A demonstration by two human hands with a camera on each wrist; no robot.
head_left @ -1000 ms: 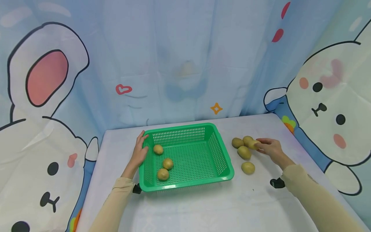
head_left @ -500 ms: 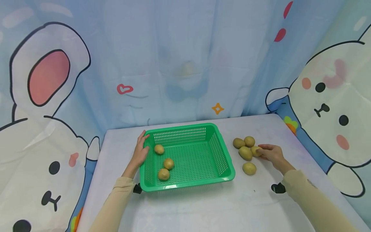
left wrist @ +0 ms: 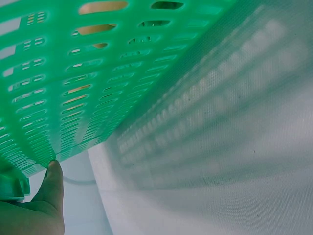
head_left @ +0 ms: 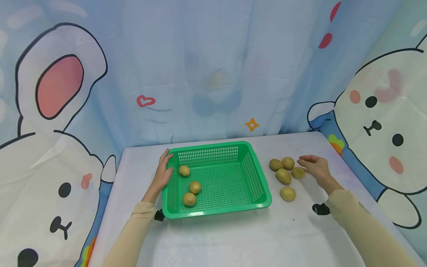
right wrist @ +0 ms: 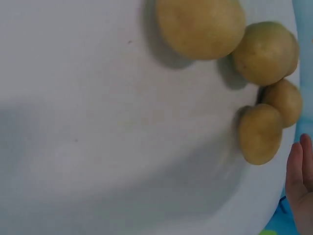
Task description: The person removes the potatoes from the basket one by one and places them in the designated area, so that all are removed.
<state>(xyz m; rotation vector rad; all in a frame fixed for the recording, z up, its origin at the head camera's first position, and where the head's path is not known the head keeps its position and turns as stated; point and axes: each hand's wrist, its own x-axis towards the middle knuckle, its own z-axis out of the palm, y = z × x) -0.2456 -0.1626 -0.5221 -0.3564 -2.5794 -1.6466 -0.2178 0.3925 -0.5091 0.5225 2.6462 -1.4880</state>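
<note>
On the left side of the green plastic basket, my left hand holds the rim, its thumb over the edge. The left wrist view shows the basket's slotted wall tilted up above the white cloth, with part of the left hand against it. Inside the basket lie a potato, a second potato and a third potato. My right hand hovers with nothing in it, just beyond a small potato that it does not touch.
Several potatoes lie loosely grouped right of the basket, among them a larger potato and a nearer potato. They rest on a white-covered table. A printed curtain stands behind the table's far edge.
My right hand held the small potato, brought it slightly nearer to me, then let go and rose off it. The left hand stays on the basket.
</note>
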